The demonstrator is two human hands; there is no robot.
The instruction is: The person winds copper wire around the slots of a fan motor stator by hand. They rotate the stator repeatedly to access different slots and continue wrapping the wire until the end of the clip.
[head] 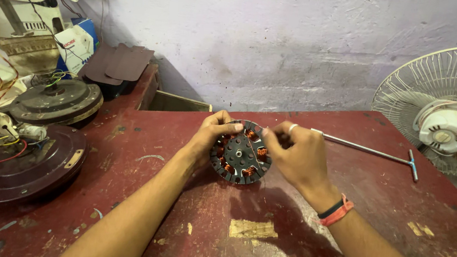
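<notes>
the round dark fan stator (pixel 240 159), ringed with coppery wire coils and a pale metal hub, is held upright just above the worn red table (pixel 262 231), pinched at its upper rim between the left hand (pixel 209 138) and the right hand (pixel 295 154), fingers curled over its edge.

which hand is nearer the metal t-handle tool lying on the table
Right. The right hand grips the round fan stator with the T-handle tool just beyond it; the left hand holds the stator's far side.
</notes>
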